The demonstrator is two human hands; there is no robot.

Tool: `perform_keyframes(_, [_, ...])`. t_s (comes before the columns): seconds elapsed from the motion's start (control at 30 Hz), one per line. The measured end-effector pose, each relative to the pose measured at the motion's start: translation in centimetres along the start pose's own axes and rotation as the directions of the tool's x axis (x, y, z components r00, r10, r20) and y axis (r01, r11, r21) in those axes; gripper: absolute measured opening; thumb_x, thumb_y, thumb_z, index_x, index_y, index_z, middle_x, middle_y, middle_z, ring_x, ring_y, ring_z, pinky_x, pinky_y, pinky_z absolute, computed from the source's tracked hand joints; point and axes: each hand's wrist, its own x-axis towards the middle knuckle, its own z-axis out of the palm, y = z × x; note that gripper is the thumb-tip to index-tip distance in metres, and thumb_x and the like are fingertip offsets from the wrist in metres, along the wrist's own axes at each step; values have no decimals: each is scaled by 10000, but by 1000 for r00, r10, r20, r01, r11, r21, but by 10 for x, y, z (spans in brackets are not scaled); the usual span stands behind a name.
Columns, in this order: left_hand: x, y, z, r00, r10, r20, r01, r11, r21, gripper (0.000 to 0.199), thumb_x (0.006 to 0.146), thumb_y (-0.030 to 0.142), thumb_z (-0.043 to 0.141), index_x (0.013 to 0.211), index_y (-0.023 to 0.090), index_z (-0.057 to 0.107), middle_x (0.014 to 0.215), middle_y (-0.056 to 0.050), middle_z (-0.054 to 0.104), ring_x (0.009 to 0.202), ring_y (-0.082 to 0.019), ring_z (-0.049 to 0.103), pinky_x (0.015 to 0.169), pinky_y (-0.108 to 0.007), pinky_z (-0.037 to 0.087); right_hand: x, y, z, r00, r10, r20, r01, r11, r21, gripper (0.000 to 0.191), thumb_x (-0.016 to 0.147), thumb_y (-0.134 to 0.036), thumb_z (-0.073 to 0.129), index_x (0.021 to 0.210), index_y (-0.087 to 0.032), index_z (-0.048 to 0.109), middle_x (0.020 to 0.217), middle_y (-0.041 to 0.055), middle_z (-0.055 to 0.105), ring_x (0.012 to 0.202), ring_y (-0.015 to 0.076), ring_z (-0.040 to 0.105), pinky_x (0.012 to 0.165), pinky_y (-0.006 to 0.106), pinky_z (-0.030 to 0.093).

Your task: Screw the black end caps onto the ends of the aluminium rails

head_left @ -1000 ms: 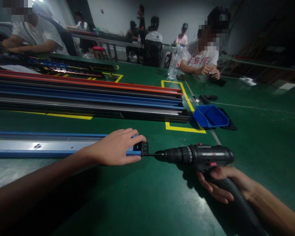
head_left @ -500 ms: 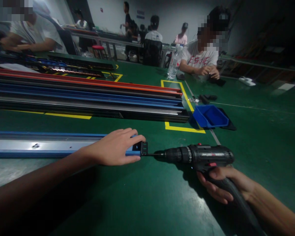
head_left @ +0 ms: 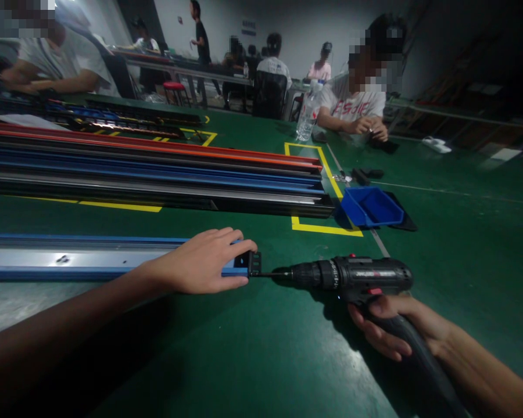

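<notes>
My left hand (head_left: 209, 261) is closed over the right end of a long blue and silver metal rail (head_left: 91, 258), holding it on the green table. A small black end cap (head_left: 255, 263) sits at that end, beside my fingertips. My right hand (head_left: 387, 325) grips a black cordless drill (head_left: 361, 274) by its handle. The drill lies level, pointing left, and its long thin bit (head_left: 272, 274) meets the lower part of the end cap. Whether a screw is at the bit's tip is too small to tell.
Behind my left hand lie several long rails (head_left: 192, 177) in red, blue and black. A blue bin (head_left: 372, 207) stands right of them, near a plastic bottle (head_left: 307, 113). Across the table a person (head_left: 353, 104) handles something small; another person (head_left: 65, 64) sits far left.
My hands, the rail and the drill hold almost the same position, with the bit still at the end cap. In the background, a standing person has moved left.
</notes>
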Motion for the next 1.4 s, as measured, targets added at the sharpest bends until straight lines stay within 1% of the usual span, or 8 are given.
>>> perform_keyframes(0.2, [-1,-2,1,1000,3,-7,-3,1000,-8,461,930,566,597,1303,296,577,1134,-63,628,1004,-267,592,855,-393,445,1,-2,3,1000,8,18,-8,1000,-1,255,866,-300,660,951,-80,755,671,5,613,378,30,401,446,164,464])
perform_keyframes(0.3, [-1,-1,1,1000,2,-7,-2,1000,-5,460,928,563,604,1301,297,574,1132,-62,626,1007,-267,596,851,-389,449,1,-2,3,1000,3,9,-3,1000,-4,255,878,-297,647,949,-74,745,668,3,607,375,28,392,447,160,469])
perform_keyframes(0.5, [0,1,-1,1000,-6,-1,6,1000,-4,448,938,550,597,1302,291,567,1135,-64,616,1014,-273,594,872,-412,456,1,0,1,1000,-4,22,5,1000,-13,252,887,-313,656,949,-80,729,621,-18,576,371,29,394,457,156,476])
perform_keyframes(0.7, [0,1,-1,1000,1,-8,-1,1000,-5,452,940,559,591,1300,287,572,1126,-67,623,1000,-267,595,851,-395,449,1,-2,2,1000,18,6,-18,1000,-5,254,862,-319,676,934,-84,740,655,-7,598,377,29,407,451,160,469])
perform_keyframes(0.9, [-1,2,-1,1000,6,-24,-6,1000,-9,444,933,545,603,1292,285,586,1110,-65,631,999,-269,600,850,-386,453,2,-2,3,1000,-4,27,4,1000,8,272,870,-281,647,997,-68,758,700,14,632,377,25,414,463,166,491])
perform_keyframes(1.07, [0,3,-2,1000,-1,-13,1,1000,-7,439,935,545,604,1291,290,576,1114,-63,623,1000,-269,597,852,-388,456,2,-2,3,1000,10,15,-10,1000,-12,298,858,-306,662,1015,-72,761,755,31,644,387,21,428,464,165,487])
perform_keyframes(1.3, [0,2,-2,1000,1,-12,-1,1000,-2,448,933,552,599,1298,292,577,1120,-64,629,1005,-272,599,847,-384,456,2,-3,2,998,-11,56,11,1000,7,316,875,-283,619,1062,-70,759,785,45,655,410,23,436,482,168,492])
perform_keyframes(1.4, [0,1,-1,1000,8,-28,-8,1000,3,450,927,555,603,1290,289,589,1110,-65,635,996,-269,603,855,-383,458,2,-3,3,998,0,58,-1,1000,9,314,877,-281,616,1065,-72,755,789,48,653,408,26,439,478,168,491])
